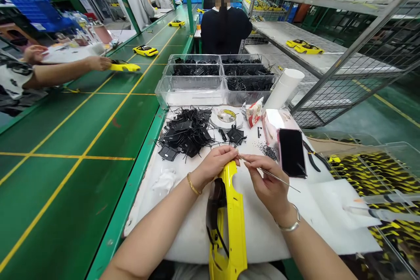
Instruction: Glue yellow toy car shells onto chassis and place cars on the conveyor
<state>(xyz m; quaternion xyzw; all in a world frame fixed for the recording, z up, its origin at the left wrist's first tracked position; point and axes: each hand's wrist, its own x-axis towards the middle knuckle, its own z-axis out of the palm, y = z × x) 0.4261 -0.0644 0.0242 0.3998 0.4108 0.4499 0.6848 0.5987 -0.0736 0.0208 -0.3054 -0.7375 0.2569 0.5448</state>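
A yellow toy car body (pixel 236 210) with dark windows stands on its side over the table's front edge, its far end up by my fingers. My left hand (pixel 218 164) is closed around that far end. In my right hand (pixel 271 183) is a thin metal rod (pixel 282 180), pinched like a pen, its tip meeting my left fingertips. What lies at the tip is too small to make out. Ahead of my hands lie a heap of black plastic parts (pixel 187 133) and a small group of the same parts (pixel 236 134).
A black phone (pixel 292 153), pliers (pixel 315 155), a tape roll (pixel 226 116) and a white cylinder (pixel 287 87) are on the table. Divided clear trays (pixel 190 92) stand behind. At left, a co-worker's hand (pixel 100 63) touches a yellow car (pixel 124 67) on the green conveyor (pixel 108 109). Metal racks (pixel 328 57) stand right.
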